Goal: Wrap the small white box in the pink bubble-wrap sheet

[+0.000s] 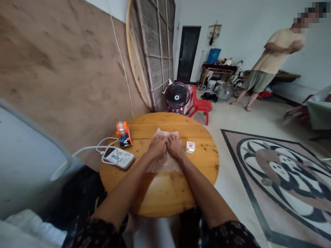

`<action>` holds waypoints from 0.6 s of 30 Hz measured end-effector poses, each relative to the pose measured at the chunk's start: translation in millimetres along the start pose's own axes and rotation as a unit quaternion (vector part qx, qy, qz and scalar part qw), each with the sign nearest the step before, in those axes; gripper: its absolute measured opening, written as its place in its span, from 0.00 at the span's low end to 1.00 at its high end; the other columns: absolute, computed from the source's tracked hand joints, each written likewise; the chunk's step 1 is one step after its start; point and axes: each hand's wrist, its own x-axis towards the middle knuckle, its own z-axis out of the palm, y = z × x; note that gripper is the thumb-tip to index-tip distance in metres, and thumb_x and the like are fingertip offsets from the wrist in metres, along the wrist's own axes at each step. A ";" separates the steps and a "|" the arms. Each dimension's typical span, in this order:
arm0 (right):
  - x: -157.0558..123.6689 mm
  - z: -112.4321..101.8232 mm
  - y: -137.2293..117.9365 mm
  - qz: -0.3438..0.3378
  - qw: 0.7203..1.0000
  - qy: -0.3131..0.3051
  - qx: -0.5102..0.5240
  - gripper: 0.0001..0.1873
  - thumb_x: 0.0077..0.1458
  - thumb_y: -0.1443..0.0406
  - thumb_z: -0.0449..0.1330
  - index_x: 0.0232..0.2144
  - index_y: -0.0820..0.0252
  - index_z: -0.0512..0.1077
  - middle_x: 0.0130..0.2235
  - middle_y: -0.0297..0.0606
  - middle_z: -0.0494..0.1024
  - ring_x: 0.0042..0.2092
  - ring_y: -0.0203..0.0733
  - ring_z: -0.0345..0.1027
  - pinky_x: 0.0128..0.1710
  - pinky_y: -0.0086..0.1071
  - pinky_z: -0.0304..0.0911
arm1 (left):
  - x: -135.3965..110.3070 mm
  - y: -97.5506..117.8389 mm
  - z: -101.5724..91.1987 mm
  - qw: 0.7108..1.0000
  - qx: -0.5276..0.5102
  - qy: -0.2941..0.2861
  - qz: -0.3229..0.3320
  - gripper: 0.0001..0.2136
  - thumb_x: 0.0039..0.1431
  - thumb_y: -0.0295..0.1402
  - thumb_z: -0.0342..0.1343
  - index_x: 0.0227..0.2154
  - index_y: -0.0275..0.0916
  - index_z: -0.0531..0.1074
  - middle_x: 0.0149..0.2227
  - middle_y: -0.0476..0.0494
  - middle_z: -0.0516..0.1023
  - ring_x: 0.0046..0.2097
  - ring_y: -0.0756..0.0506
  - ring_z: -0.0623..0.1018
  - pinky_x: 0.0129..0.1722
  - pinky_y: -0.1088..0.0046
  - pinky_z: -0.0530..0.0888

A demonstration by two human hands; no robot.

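Observation:
A crinkled, see-through plastic bag or sheet (167,166) lies on a round wooden table (165,196). My left hand (158,144) rests flat on its far part, fingers stretched forward. Beside it, almost touching, my right hand (175,144) lies flat on the same plastic with its fingers extended. The plastic's far edge shows a little beyond my fingertips. Just right of my right hand stands a small white box with red print (190,147). Whether anything lies under my palms is hidden.
On the table's left are an orange and blue tape dispenser (124,133) and a white device with cables (119,157). Beyond the table stand a fan (177,96) and a red plastic chair (202,103). A person (275,55) stands at the far right.

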 end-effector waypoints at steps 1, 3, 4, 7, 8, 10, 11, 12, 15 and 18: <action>0.1 0.1 1.3 0.001 1.000 0.001 0.005 0.24 0.66 0.59 0.42 0.59 0.63 0.61 0.63 0.49 0.60 0.64 0.50 0.49 0.61 0.46 0.48 | 4.2 -3.0 1.9 1.000 0.008 -0.003 -0.009 0.18 0.61 0.31 0.46 0.53 0.39 0.67 0.59 0.37 0.68 0.62 0.41 0.63 0.63 0.58 0.56; 0.2 0.1 3.3 0.001 1.000 0.003 0.012 0.24 0.66 0.59 0.43 0.59 0.64 0.61 0.63 0.49 0.61 0.64 0.51 0.50 0.60 0.45 0.48 | 6.7 -13.9 6.9 0.999 0.019 -0.012 -0.036 0.17 0.62 0.35 0.45 0.52 0.38 0.68 0.58 0.36 0.69 0.61 0.38 0.65 0.60 0.53 0.60; 0.4 0.1 3.9 0.000 1.000 0.004 0.014 0.24 0.66 0.60 0.43 0.59 0.64 0.61 0.63 0.49 0.61 0.64 0.51 0.50 0.60 0.45 0.49 | 5.3 -20.7 9.8 0.999 0.021 -0.016 -0.044 0.18 0.63 0.37 0.45 0.54 0.40 0.67 0.60 0.37 0.68 0.62 0.38 0.64 0.59 0.52 0.60; 1.5 0.6 4.6 -0.004 1.000 0.009 0.013 0.24 0.66 0.62 0.42 0.59 0.66 0.60 0.62 0.51 0.62 0.63 0.52 0.51 0.59 0.46 0.50 | -3.0 -38.9 18.5 0.998 0.026 -0.021 -0.051 0.22 0.66 0.40 0.41 0.60 0.42 0.61 0.65 0.41 0.60 0.66 0.41 0.57 0.63 0.56 0.54; 2.2 1.0 4.6 -0.005 1.000 0.010 0.012 0.24 0.66 0.62 0.42 0.59 0.67 0.61 0.62 0.51 0.62 0.63 0.53 0.51 0.59 0.46 0.50 | -5.1 -42.9 21.0 0.998 0.031 -0.018 -0.052 0.23 0.66 0.42 0.40 0.61 0.43 0.60 0.66 0.42 0.59 0.66 0.41 0.56 0.63 0.57 0.53; 3.6 2.1 4.8 0.001 1.000 0.008 0.014 0.24 0.66 0.62 0.42 0.59 0.67 0.61 0.63 0.51 0.61 0.63 0.52 0.51 0.59 0.45 0.50 | -6.8 -47.7 24.6 0.998 0.036 -0.011 -0.051 0.23 0.66 0.43 0.39 0.62 0.42 0.59 0.66 0.42 0.57 0.67 0.41 0.55 0.63 0.57 0.52; 4.1 2.6 5.0 0.005 1.000 0.006 0.013 0.24 0.66 0.62 0.41 0.59 0.67 0.61 0.63 0.51 0.61 0.63 0.52 0.51 0.59 0.45 0.50 | -6.6 -48.9 25.8 0.998 0.036 -0.010 -0.050 0.24 0.67 0.43 0.38 0.62 0.42 0.59 0.66 0.42 0.57 0.67 0.41 0.55 0.63 0.57 0.52; 4.4 3.1 5.3 0.011 1.000 0.003 0.012 0.25 0.66 0.62 0.42 0.59 0.68 0.60 0.63 0.51 0.60 0.63 0.53 0.51 0.59 0.45 0.50 | -6.0 -49.5 26.4 0.998 0.034 -0.010 -0.049 0.24 0.67 0.43 0.38 0.62 0.42 0.59 0.66 0.42 0.57 0.67 0.41 0.55 0.63 0.57 0.52; 4.2 4.0 6.7 0.024 1.000 -0.003 0.002 0.26 0.65 0.61 0.42 0.61 0.69 0.59 0.64 0.51 0.59 0.64 0.54 0.50 0.60 0.47 0.50 | -4.7 -50.4 26.5 0.998 0.028 -0.009 -0.047 0.23 0.66 0.42 0.39 0.61 0.42 0.59 0.66 0.42 0.58 0.67 0.40 0.56 0.63 0.56 0.53; 4.0 4.7 7.7 0.032 0.999 -0.008 -0.007 0.26 0.65 0.61 0.42 0.61 0.69 0.59 0.65 0.50 0.58 0.64 0.55 0.49 0.60 0.47 0.49 | -6.7 -50.8 25.2 0.999 0.014 -0.002 -0.038 0.22 0.66 0.40 0.39 0.61 0.42 0.60 0.66 0.42 0.59 0.66 0.40 0.56 0.63 0.56 0.53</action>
